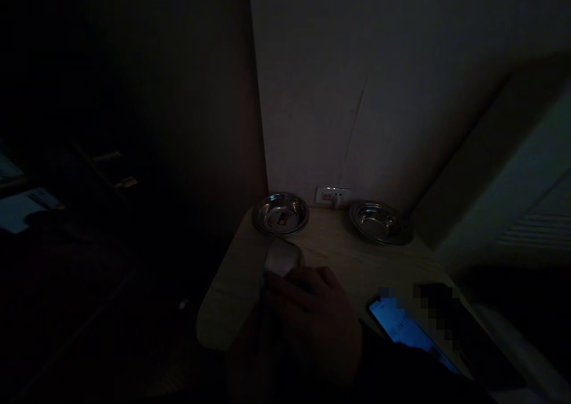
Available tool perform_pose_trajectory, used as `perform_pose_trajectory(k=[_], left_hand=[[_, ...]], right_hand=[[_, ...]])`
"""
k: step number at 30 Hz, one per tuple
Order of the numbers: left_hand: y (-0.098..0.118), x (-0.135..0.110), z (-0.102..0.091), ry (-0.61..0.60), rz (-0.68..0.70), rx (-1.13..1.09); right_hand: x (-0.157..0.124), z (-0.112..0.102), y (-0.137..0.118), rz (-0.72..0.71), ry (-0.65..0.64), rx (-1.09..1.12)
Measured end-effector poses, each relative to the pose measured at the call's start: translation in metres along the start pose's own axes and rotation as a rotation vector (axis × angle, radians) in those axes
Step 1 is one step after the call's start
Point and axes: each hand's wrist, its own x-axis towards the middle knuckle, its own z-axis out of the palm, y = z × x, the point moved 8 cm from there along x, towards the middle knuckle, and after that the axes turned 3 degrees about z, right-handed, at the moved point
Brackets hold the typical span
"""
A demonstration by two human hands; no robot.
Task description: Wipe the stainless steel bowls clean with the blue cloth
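Note:
In the dim light, my right hand [312, 315] is closed with its fingers bent around a pale, rounded object [282, 255]. The object's kind is too dark to make out; its lower part is hidden by my hands. My left hand [250, 347] is a dark shape below it, closed on the lower part, with most of its fingers lost in shadow. Just beyond the object lies a round steel dish [281, 213] with a dark label inside. Farther right, another shiny metal dish [379, 221] rests near the wall, seemingly stacked with others.
The light wooden tabletop [227, 291] has a rounded left corner. A lit phone [405, 326] lies at right, beside a dark, partly blurred flat object [477, 338]. A wall socket [332, 196] with a plug sits just above the table's back edge. Deep shadow fills the left.

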Motion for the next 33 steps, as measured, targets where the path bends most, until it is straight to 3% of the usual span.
perform_pose_trajectory(k=[4,10,15,18,21,25,29,33], left_hand=[[0.004,-0.005,0.001,0.007,-0.018,0.000],[-0.004,0.002,-0.007,0.054,-0.033,-0.002],[0.001,0.006,-0.010,0.076,-0.051,-0.006],[0.017,0.004,-0.013,0.104,0.018,0.023],[0.031,0.006,-0.018,0.141,0.064,0.094],[0.032,0.012,-0.010,0.057,-0.100,0.077],[0.038,0.013,-0.006,0.078,-0.145,0.074],[0.034,0.014,0.009,-0.037,-0.138,-0.012]], right_hand=[[0.008,0.012,0.009,0.070,-0.121,-0.030],[-0.018,0.009,-0.006,0.002,0.044,0.045],[-0.029,-0.002,0.052,0.254,0.131,0.226],[-0.034,-0.004,0.069,0.290,0.144,0.293],[-0.039,0.001,0.062,0.207,0.110,0.251],[-0.048,0.007,0.046,0.131,0.101,0.175],[-0.059,0.010,0.017,0.008,0.105,0.104],[-0.050,0.011,0.006,-0.041,0.094,0.061]])
